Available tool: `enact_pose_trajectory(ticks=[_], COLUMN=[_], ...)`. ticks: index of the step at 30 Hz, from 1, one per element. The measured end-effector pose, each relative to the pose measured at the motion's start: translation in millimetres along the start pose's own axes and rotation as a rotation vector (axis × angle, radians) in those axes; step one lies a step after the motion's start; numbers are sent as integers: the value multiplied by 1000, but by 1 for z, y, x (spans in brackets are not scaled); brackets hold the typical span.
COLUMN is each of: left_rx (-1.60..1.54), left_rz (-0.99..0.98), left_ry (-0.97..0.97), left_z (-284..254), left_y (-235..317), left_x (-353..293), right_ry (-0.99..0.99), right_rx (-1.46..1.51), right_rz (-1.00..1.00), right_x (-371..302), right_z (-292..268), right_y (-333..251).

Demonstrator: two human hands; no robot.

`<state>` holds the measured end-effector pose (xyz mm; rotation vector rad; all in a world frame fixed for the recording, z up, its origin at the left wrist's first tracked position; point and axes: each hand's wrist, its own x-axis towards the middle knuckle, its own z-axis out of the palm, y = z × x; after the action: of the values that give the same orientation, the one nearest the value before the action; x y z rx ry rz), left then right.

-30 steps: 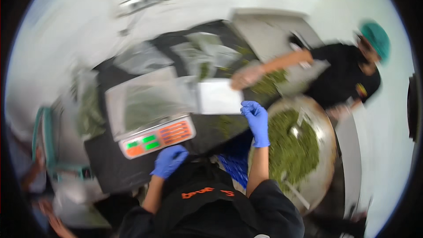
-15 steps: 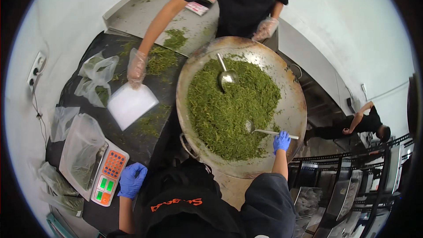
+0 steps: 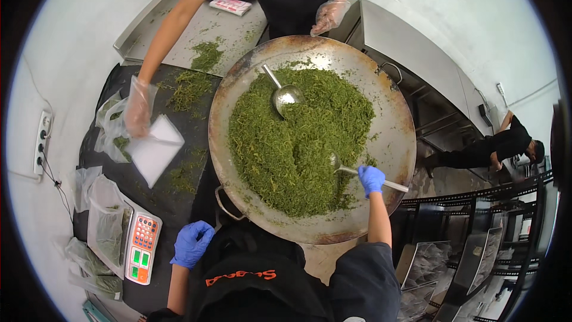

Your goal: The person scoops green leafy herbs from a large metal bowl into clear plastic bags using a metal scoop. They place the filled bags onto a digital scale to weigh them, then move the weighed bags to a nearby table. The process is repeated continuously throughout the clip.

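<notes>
In a blue glove, my right hand (image 3: 372, 180) is closed round the handle of a metal ladle (image 3: 396, 186). The ladle's bowl is partly sunk in a heap of green shredded food (image 3: 322, 125), at its right side. A large round metal pan (image 3: 387, 143) carries the heap. My left hand (image 3: 192, 243), also blue-gloved, has its fingers curled with nothing seen in them. It hovers by the black-covered table's near edge, right of a digital scale (image 3: 143, 247). A filled clear plastic bag (image 3: 109, 217) lies on the scale.
Opposite, a co-worker's gloved hand (image 3: 138, 113) touches a stack of white sheets (image 3: 152, 158). A metal scoop (image 3: 287, 98) rests in the heap. More filled bags (image 3: 89, 259) lie at the left. Racks (image 3: 471, 244) stand at the right; another person (image 3: 494, 149) is beyond.
The view has shifted, and the ladle's bowl now sits deeper in the shreds. The co-worker's left-side hand has moved, with a corner of the top white sheet lifting.
</notes>
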<state>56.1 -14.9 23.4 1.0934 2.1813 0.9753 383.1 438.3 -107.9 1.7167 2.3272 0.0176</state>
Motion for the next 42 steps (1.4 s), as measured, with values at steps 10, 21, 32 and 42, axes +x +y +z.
enact_pose_trajectory(ticks=[10,21,32,42], left_rx=[-51,-26,-14,9], left_rz=[10,17,12,-59], left_ry=[23,18,62,148], left_z=[2,2,-8,-26], left_y=[8,5,-6,-35], left_x=[20,13,8,-19], right_ry=[134,130,178,349], right_rx=[53,22,118,87], right_rz=[-15,53,12,-403], right_x=[14,6,-6,-58], right_z=[-20,-30,-79,-216], right_y=[41,38,34,-137])
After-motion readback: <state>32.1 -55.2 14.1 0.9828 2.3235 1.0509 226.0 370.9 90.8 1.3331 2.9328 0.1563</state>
